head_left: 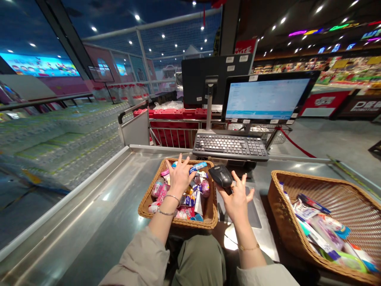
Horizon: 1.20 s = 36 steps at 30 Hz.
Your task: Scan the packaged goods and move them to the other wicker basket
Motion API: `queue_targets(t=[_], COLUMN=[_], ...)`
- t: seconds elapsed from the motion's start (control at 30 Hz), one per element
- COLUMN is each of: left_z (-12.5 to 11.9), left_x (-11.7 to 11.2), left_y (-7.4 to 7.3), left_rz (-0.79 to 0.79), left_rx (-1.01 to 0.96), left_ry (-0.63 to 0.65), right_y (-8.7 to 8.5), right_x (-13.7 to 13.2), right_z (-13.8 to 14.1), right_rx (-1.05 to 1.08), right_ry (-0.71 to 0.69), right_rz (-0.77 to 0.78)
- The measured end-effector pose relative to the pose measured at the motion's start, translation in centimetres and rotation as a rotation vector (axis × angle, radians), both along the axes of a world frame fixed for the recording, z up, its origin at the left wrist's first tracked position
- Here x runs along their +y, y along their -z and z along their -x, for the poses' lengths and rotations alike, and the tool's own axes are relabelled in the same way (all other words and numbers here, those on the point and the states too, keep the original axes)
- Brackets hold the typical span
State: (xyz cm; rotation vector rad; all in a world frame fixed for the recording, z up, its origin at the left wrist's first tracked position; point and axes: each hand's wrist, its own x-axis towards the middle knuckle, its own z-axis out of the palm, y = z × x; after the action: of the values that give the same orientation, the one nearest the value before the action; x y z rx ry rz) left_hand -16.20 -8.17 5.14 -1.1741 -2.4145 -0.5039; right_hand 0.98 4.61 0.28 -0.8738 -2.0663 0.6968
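Observation:
My left hand (177, 176), a bangle at its wrist, is over a brown wicker basket (143, 206) with its fingers spread and nothing in them. Small packaged goods fill this basket, among them a blue tube-like pack (198, 167) near the fingers and a pink round item (205, 188). Just right of the basket, my right hand (236, 198) has its fingers apart. A black barcode scanner (220, 176) appears right beyond its thumb; whether they touch, I cannot tell. The scanner's lower part is hidden behind the hand.
A larger wicker basket (276, 210) with toothbrush-like packs stands on the right. Behind the scanner are a keyboard (230, 145) and a lit monitor (264, 99). The metal counter (119, 198) has a raised edge at left. A trolley (135, 127) stands beyond.

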Motion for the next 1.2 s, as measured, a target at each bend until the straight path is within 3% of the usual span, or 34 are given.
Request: queue_targets(t=[0.37,1.2], left_z=[-2.3,-2.6], left_x=[1.1,1.4], left_y=[0.5,1.2], left_rz=[-0.07,-0.213], left_rx=[-0.011,0.092], left_ry=[-0.048,-0.011], right_y=[-0.5,-0.8], right_x=[-0.5,-0.6], right_z=[-0.9,-1.3], right_rx=[-0.018,0.008], right_ry=[-0.097,-0.093], right_rz=[-0.037,-0.097])
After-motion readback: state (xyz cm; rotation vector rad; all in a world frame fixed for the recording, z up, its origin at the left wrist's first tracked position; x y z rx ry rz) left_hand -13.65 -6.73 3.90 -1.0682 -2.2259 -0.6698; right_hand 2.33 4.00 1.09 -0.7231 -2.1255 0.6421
